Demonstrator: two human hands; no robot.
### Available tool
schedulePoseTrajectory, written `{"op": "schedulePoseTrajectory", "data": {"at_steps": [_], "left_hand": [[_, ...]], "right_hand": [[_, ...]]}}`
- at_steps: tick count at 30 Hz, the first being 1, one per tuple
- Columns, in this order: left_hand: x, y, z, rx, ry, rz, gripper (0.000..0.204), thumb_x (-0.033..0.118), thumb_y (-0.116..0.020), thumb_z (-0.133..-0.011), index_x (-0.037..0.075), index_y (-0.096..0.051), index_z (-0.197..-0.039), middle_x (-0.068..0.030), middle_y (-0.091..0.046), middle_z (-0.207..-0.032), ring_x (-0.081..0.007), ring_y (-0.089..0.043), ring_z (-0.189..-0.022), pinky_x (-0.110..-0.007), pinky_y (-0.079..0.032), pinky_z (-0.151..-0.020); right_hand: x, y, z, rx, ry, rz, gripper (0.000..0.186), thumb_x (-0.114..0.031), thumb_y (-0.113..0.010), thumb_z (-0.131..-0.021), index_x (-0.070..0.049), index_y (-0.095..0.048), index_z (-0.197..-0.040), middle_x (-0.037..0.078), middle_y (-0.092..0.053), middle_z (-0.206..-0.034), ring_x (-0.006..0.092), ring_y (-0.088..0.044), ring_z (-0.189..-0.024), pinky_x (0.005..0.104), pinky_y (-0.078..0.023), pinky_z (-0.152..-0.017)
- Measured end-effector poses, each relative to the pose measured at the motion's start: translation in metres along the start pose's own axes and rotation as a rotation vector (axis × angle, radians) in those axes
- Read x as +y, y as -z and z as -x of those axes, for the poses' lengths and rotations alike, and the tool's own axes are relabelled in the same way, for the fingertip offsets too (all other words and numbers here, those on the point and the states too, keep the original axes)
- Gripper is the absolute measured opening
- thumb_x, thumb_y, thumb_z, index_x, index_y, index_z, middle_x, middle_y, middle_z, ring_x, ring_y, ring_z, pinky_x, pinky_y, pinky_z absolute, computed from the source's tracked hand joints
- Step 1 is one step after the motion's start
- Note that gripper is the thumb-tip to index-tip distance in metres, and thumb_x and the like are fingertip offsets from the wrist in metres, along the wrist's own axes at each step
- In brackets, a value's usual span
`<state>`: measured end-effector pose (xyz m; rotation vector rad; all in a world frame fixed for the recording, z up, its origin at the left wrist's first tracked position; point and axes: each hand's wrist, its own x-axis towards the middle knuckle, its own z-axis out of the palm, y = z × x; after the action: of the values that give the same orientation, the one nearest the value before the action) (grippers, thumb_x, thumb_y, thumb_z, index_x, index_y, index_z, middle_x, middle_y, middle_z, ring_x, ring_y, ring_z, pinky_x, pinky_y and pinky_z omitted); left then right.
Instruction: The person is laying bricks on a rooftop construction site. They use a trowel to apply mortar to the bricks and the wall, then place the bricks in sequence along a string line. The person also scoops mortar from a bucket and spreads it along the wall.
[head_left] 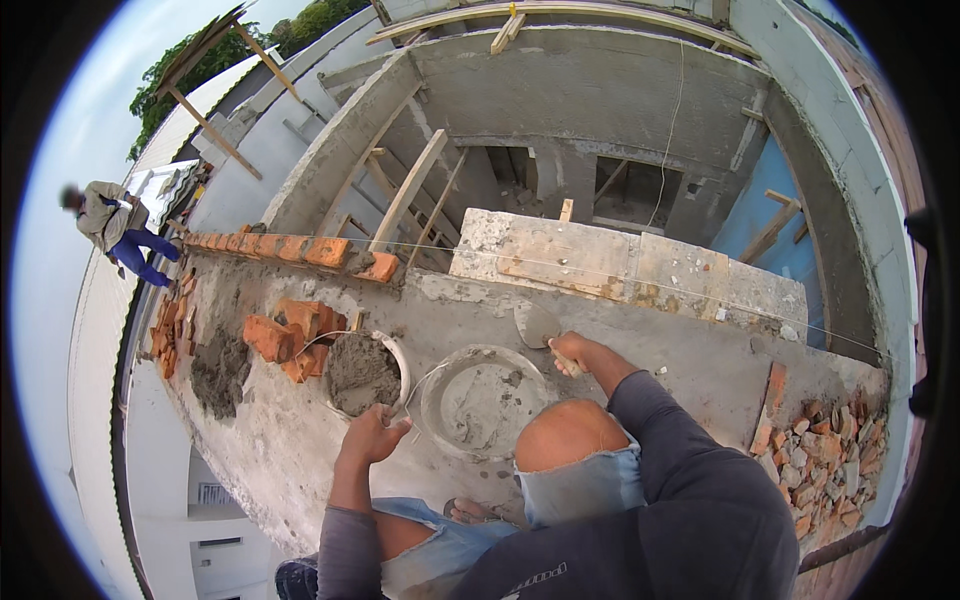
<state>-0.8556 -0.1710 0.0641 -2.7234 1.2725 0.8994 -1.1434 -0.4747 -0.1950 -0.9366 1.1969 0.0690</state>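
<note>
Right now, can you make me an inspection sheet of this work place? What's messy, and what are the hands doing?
Surface: grey concrete slab, smeared with mortar.
Job's things: pointed trowel; mortar-filled bucket; wider tub with some mortar at the bottom; orange bricks beside the bucket.
Clutter: broken brick rubble at the right; mortar heap at the left.
Hands: right hand grips the trowel's handle; left hand is at the bucket's near rim, its grip unclear.
Cables: no power cable seen; a thin string line stretches across.
Surroundings: drop into a walled space beyond the slab; person in blue trousers at far left.
</note>
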Motion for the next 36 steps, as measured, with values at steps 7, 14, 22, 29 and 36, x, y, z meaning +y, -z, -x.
{"op": "schedulePoseTrajectory", "data": {"at_steps": [7,14,22,29,36], "left_hand": [[0.01,-0.093,-0.034,0.39,0.216,0.352,0.078,0.046,-0.073,-0.086,-0.009,-0.054,-0.138,-0.0359,-0.062,-0.129,-0.0473,-0.06,-0.124,-0.046,-0.048,-0.105],[-0.018,-0.171,-0.059,0.243,0.362,1.409,0.05,0.02,-0.066,-0.089,0.001,-0.061,-0.136,-0.0097,-0.069,-0.103,-0.0178,-0.066,-0.084,-0.035,-0.054,-0.07],[0.031,-0.153,-0.031,0.183,0.061,1.319,0.045,0.011,-0.066,-0.094,0.001,-0.059,-0.137,-0.0033,-0.066,-0.098,-0.0136,-0.064,-0.084,-0.032,-0.056,-0.061],[0.049,-0.143,-0.021,0.141,0.146,1.401,0.044,0.018,-0.064,-0.098,0.001,-0.058,-0.138,-0.0068,-0.069,-0.11,-0.0157,-0.065,-0.086,-0.031,-0.057,-0.064],[0.011,-0.152,-0.039,0.171,0.365,1.41,0.038,0.023,-0.057,-0.101,0.004,-0.059,-0.135,-0.0098,-0.067,-0.115,-0.0224,-0.069,-0.097,-0.038,-0.06,-0.067]], "right_hand": [[0.003,0.041,0.105,0.114,0.054,0.628,0.037,-0.032,-0.057,-0.102,0.002,-0.059,-0.118,0.019,-0.067,-0.086,0.0259,-0.068,-0.074,0.044,-0.053,-0.054],[-0.036,0.001,0.221,0.179,0.856,1.417,0.03,-0.025,-0.063,-0.092,-0.001,-0.07,-0.108,0.022,-0.074,-0.098,0.0352,-0.074,-0.087,0.0461,-0.057,-0.069],[-0.052,-0.07,0.223,0.064,0.639,1.812,0.027,-0.024,-0.067,-0.086,-0.007,-0.075,-0.106,0.021,-0.074,-0.101,0.0402,-0.071,-0.099,0.0496,-0.058,-0.081],[-0.019,-0.015,0.2,-0.333,0.78,1.189,0.035,-0.027,-0.068,-0.089,-0.006,-0.072,-0.117,0.013,-0.076,-0.099,0.0313,-0.072,-0.089,0.0462,-0.057,-0.073],[0.0,0.007,0.172,-0.1,0.368,0.374,0.051,-0.03,-0.067,-0.093,0.0,-0.06,-0.135,0.008,-0.07,-0.095,0.0231,-0.068,-0.086,0.0403,-0.055,-0.076]]}}
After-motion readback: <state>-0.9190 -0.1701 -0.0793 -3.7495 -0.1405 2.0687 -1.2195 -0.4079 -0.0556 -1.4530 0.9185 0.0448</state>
